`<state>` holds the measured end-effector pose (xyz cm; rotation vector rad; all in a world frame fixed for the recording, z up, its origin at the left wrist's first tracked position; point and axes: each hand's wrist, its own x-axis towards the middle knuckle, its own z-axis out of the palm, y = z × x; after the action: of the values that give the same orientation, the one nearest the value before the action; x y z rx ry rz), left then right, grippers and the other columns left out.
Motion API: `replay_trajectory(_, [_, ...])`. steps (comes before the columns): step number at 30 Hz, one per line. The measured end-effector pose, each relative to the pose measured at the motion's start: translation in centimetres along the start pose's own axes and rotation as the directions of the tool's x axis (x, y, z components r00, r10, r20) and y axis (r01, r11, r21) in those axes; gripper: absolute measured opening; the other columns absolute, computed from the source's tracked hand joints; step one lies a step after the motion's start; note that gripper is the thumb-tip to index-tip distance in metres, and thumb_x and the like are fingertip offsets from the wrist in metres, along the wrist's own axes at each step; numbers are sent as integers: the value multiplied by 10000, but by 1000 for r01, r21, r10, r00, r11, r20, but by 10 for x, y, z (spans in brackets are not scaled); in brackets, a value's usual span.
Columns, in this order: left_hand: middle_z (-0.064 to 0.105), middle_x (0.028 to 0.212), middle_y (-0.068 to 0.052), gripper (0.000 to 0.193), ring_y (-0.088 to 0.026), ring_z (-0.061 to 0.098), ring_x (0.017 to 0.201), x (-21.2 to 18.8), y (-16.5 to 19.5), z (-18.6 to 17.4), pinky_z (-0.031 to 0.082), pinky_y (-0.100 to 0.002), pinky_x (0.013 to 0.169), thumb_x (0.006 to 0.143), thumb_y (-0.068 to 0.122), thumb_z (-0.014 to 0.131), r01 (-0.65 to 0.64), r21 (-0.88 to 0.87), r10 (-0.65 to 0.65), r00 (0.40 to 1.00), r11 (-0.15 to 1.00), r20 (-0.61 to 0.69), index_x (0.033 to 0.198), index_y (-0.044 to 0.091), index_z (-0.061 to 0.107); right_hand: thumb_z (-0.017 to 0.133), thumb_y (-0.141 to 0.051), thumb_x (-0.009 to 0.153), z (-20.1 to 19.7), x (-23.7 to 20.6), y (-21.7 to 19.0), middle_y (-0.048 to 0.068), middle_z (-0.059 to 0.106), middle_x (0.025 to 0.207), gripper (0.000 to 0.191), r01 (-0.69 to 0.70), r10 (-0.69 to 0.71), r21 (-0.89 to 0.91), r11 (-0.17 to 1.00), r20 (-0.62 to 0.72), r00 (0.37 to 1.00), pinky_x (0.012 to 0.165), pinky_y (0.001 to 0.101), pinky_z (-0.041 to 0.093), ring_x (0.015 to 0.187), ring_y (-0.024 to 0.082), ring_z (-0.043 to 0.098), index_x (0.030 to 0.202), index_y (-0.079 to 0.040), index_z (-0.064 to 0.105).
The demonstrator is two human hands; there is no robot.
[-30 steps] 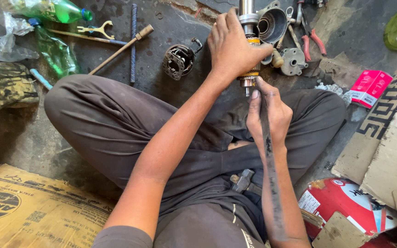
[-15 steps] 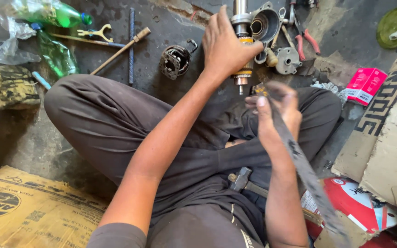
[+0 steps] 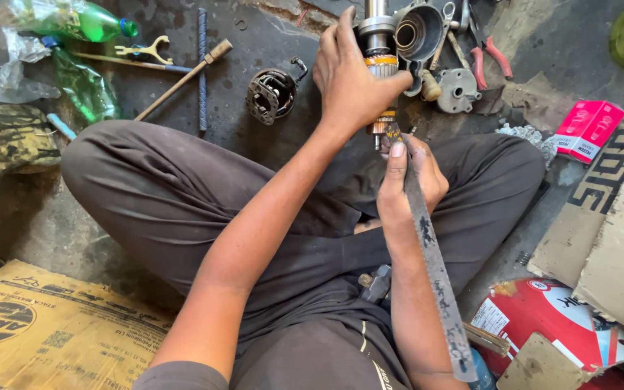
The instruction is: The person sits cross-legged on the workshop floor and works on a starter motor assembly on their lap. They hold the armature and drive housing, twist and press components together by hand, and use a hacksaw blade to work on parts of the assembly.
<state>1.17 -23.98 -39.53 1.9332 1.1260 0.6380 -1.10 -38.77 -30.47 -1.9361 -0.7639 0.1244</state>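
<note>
Between left-hand fingers (image 3: 341, 54), motor armature (image 3: 380, 68)

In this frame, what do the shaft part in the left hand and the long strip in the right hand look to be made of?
Shaft part in the left hand: bare steel, bright grey at the top; the orange-brown bands lower down look like copper.
Long strip in the right hand: flat, dull grey and dark-blotched, probably worn metal, though abrasive cloth cannot be ruled out.

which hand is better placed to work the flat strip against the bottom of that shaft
Right. The right hand already holds the flat metal strip with its tip at the shaft's lower end; the left hand is gripping the shaft.
</note>
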Motion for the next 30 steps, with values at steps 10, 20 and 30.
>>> replay_trajectory(10, [423,1415,-215,1161,-436,417,1360,0,5,-2,291,-583,1169,596,471,882,33,7,-33,999,999,8,1516,80,291,610,4,1060,4,-4,-7,192,641,925,74,151,-144,-285,946,45,988,700,415,535,778,341,666,1085,67,640])
replay_trajectory(20, [408,1436,-186,1153,-424,398,1379,1,8,1,254,-602,1181,595,494,872,101,20,-102,994,995,36,1508,74,306,603,13,1056,6,2,-8,173,639,896,60,85,-82,-191,978,25,996,682,398,521,737,307,665,1073,61,635])
replay_trajectory(30, [432,1404,-167,1173,-414,419,1350,6,11,-2,298,-591,1151,567,509,870,118,44,-120,992,992,46,1500,67,314,614,-149,1138,2,3,-4,205,684,1082,200,202,-196,-220,954,48,979,874,417,565,950,354,705,1134,48,644])
